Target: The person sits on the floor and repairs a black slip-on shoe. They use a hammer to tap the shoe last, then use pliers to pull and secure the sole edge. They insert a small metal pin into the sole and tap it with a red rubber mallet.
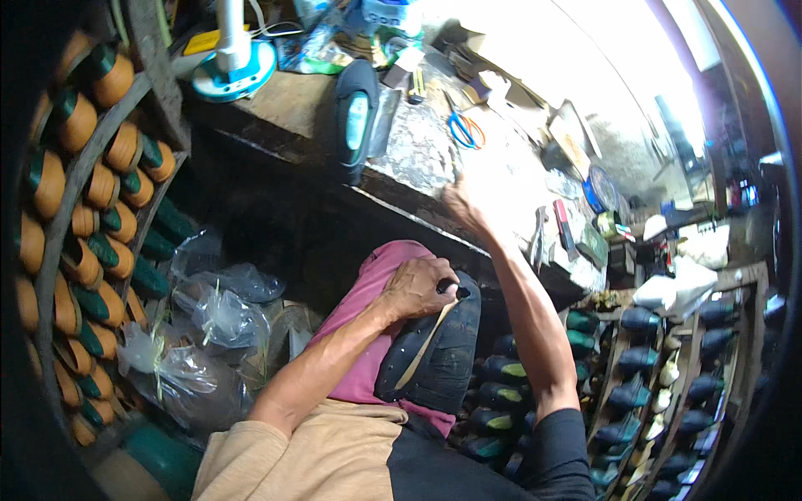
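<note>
My left hand (420, 286) is closed at my knee, its fingers curled round a small dark thing I cannot make out. Beneath it, a black piece (444, 355) lies over my pink-clad thigh, and a narrow tan strip (422, 351) runs along it from near the fingers. My right hand (464, 205) is at the workbench's front edge, its fingers drawn together and partly washed out by glare; what they hold is too small to name. Beyond that hand lie scissors (464, 132) with blue and orange handles. A dark shoe (357, 117) with a light-blue insole stands to their left.
The workbench (288, 104) carries a white-and-blue lamp base (235, 73), a red-handled tool (565, 225) and a blue round container (599, 189). Racks of tan-and-green shoes (104, 250) stand left, dark shoes (639, 359) right. Clear plastic bags (221, 313) lie low at left.
</note>
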`<state>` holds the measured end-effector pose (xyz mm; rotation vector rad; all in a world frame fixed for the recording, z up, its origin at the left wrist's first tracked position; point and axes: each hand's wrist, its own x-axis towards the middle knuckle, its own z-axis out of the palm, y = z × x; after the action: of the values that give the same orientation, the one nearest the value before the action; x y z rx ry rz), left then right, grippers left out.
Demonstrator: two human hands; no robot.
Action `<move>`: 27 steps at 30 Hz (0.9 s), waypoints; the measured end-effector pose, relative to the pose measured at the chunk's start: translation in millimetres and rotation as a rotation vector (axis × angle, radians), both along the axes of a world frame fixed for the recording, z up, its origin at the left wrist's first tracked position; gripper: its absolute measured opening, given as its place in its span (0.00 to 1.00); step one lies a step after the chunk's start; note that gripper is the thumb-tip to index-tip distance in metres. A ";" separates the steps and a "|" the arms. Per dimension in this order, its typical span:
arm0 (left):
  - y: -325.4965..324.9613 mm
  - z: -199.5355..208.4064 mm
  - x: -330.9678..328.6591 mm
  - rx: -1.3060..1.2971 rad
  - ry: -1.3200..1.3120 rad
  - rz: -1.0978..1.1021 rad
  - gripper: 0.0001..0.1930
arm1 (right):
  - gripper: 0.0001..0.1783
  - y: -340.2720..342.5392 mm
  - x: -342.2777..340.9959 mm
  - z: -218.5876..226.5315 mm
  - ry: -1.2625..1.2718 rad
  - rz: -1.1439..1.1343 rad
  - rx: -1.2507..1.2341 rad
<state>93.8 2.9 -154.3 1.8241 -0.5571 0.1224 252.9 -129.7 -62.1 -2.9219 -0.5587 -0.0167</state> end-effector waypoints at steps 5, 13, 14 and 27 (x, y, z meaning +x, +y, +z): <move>1.0 11.5 -3.6 -0.015 0.203 0.019 0.14 | 0.20 -10.6 -48.5 -7.7 -0.472 0.220 -0.236; 4.3 3.2 5.7 -0.258 0.019 0.249 0.07 | 0.08 -76.9 -216.6 -9.2 -0.120 -0.512 0.655; 0.4 2.4 4.8 -0.375 0.196 0.213 0.08 | 0.07 -80.3 -233.3 -20.6 -0.145 -0.586 0.714; 74.0 65.8 177.6 0.594 -0.002 0.147 0.14 | 0.12 -85.7 -245.5 -56.7 -0.434 -0.365 0.572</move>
<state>271.4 76.8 -88.5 2.4436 -0.4908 0.0596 7.5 -215.4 -118.8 -2.4041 -0.0380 -0.7367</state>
